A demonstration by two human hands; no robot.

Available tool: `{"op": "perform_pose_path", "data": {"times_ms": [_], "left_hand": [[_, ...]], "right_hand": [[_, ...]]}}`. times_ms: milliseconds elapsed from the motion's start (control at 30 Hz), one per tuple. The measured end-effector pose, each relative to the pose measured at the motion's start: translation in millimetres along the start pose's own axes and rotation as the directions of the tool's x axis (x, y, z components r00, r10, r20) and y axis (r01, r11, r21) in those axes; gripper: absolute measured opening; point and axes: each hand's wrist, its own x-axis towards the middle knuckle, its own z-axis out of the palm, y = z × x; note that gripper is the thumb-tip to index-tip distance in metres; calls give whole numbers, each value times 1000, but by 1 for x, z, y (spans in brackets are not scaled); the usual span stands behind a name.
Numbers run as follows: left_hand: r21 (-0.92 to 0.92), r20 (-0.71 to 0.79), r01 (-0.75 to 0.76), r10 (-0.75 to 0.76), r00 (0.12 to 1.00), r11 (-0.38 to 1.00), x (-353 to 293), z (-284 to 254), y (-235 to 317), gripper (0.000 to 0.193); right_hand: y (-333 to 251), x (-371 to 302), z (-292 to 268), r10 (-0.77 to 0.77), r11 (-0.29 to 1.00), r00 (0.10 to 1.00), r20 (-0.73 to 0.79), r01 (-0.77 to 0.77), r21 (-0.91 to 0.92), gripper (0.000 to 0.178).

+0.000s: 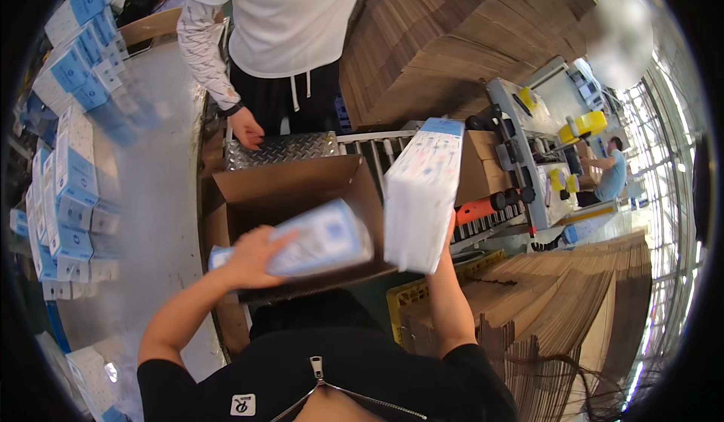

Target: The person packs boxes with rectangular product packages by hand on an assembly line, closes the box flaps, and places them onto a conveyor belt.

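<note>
An open cardboard box (294,183) stands in front of me with its flaps raised. My left hand (255,257) grips a blue-and-white pack (326,239), smeared by motion, over the box's near side. Beneath that hand, the blue end of another pack (219,257) shows at the box's left edge. My right hand (451,235) holds up a tall white pack (422,192) with a blue end and small printed marks, beside the box's right wall. Most of the right hand's fingers are hidden behind this pack.
A person in a white shirt (290,22) stands across the box, one hand near a metal tread plate (283,150). Packs (75,169) line the table (158,218) at left. Flattened cartons (528,301) lie right and behind; a roller conveyor (375,150) with tape machinery (528,150) runs right.
</note>
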Motion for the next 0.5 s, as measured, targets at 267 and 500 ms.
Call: {"op": "perform_pose_path", "data": {"times_ms": [267,500], "left_hand": [[104,434,234,-256,864,967,-101,251,-117,48],[19,-218,518,-502,837,855,-86,-15,-50,25]], "right_hand": [[88,-39,117,508,-199,510,694,854,-481,79],[257,39,-76,910,-406,411,-57,856,-320,81]]}}
